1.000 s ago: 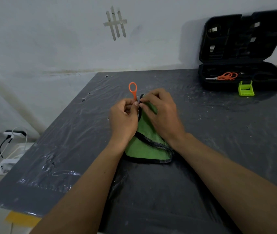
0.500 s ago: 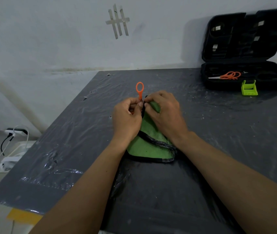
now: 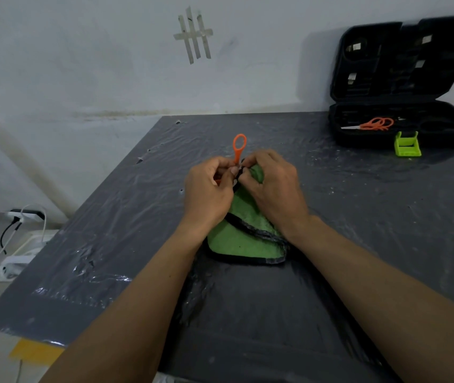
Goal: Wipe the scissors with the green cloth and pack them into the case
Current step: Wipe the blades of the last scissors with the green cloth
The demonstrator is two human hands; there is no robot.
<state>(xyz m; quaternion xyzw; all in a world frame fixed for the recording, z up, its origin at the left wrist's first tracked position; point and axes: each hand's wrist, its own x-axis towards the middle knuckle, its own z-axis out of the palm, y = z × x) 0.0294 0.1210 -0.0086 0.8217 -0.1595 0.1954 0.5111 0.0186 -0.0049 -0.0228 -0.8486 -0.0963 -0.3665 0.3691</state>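
Observation:
My left hand [image 3: 207,192] grips a pair of orange-handled scissors [image 3: 239,146]; one handle loop sticks up above my fingers and the blades are hidden. My right hand [image 3: 272,186] pinches the green cloth [image 3: 241,240] around the scissors right beside my left fingertips. The cloth has a dark border and trails down onto the table between my wrists. At the back right stands the open black case [image 3: 402,134], with another pair of orange scissors [image 3: 373,124] lying in its tray.
A lime-green plastic piece [image 3: 407,145] sits in front of the case. The table [image 3: 358,217] is covered in dark wrinkled plastic sheet and butts against a white wall. Off the left edge, a power strip with cables [image 3: 24,217] lies on the floor.
Both hands stay together on the scissors and cloth, with only small shifts of the fingers. The orange loop stands a little more upright.

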